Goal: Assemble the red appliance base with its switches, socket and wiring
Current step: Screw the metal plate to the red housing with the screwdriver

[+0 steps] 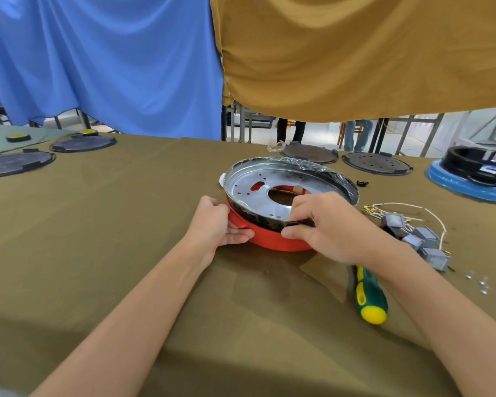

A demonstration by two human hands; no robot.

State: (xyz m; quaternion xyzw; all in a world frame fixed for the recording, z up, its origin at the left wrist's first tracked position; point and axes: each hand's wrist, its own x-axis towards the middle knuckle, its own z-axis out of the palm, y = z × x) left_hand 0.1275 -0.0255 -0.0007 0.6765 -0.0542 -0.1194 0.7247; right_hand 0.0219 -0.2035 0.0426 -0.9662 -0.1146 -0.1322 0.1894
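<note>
Two bare forearms reach in from the near edge across the olive-brown cloth-covered table. At the far left lie flat dark round discs and a black puck with a yellow top on a pale green mat. Behind them hangs a blue curtain, with a mustard-brown curtain to its right.

At mid-table sits the round red plastic appliance base, with a shiny silver metal plate with a large centre hole tilted in it, its far rim raised and wrapped in clear film. The left hand grips the left side of the red base, fingers curled under the rim and thumb on top. The right hand pinches the near rim of the metal plate, thumb against the red wall and fingers over the plate's edge.

Near and right of the base lies a green and yellow-handled screwdriver, partly under the right forearm. Farther right rests a cluster of grey box-shaped switches with white wires and brass terminals, and a few small silver screws beside it. At the far right edge are two more dark discs and a black appliance housing on a blue ring.
</note>
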